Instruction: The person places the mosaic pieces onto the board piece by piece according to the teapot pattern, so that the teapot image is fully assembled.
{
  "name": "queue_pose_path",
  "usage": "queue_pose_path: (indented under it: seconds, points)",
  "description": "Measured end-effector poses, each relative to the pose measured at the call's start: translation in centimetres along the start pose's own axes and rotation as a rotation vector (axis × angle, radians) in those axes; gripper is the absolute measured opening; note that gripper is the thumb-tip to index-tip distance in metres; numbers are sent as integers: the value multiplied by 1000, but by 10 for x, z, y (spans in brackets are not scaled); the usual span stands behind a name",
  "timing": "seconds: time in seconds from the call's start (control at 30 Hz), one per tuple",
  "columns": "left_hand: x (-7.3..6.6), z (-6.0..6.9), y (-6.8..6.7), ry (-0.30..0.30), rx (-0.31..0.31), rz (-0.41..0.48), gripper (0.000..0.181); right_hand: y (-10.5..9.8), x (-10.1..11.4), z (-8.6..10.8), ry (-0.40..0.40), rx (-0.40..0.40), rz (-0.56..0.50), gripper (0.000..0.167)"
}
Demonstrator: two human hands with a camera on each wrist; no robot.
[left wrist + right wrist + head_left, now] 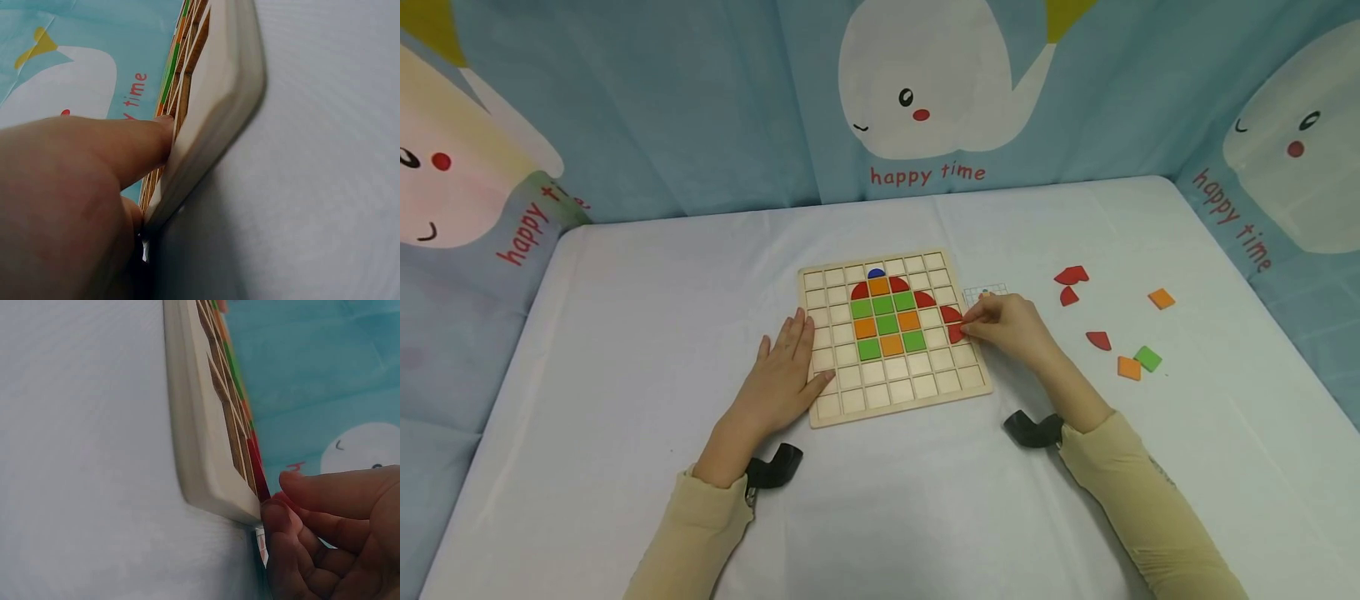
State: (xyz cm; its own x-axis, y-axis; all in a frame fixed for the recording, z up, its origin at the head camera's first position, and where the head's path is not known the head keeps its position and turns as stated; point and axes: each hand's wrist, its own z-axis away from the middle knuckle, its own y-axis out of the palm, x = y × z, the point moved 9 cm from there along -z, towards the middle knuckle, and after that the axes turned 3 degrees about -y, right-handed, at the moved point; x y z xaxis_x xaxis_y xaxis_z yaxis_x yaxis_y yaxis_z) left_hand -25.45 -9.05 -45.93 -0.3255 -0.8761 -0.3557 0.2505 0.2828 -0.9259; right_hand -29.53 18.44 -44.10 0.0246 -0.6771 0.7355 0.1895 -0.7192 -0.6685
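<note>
A square wooden grid board (850,377) lies on the table with green, orange, red and blue pieces in its cells. My left hand (779,375) rests flat along the board's left edge, thumb on the grid; in the left wrist view its thumb (140,144) touches the rim. At the right side, my right hand (1011,327) has thumb and index fingertips together at a red quarter-circle piece (955,334), pinching its edge. Another red piece (951,314) sits just above it. The right wrist view shows the fingertips beside the red piece (257,465), partly hiding it.
Right of the board lie loose red pieces (1098,340), orange squares (1129,368) and a green square (1148,358). A small printed grid card (985,292) is partly behind my right hand. Blue curtains (700,108) surround the white table (625,333).
</note>
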Motion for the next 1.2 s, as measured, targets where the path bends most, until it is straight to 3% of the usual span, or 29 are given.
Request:
queue_pose_path:
  seconds: [0.4, 0.7, 0.93, 1.2]
  points:
    - [2, -1, 0, -7, -1, 1, 79, 4, 4, -2, -52, 39, 15, 13]
    - [2, -1, -2, -8, 1, 3, 78, 0, -2, -4, -16, 45, -12, 16]
    - [1, -1, 0, -10, 4, 6, 78, -15, -14, -1, 50, 18, -115, 20]
    - [3, -2, 2, -15, 7, 0, 79, -42, -23, 8, 51, -47, -196, 25]
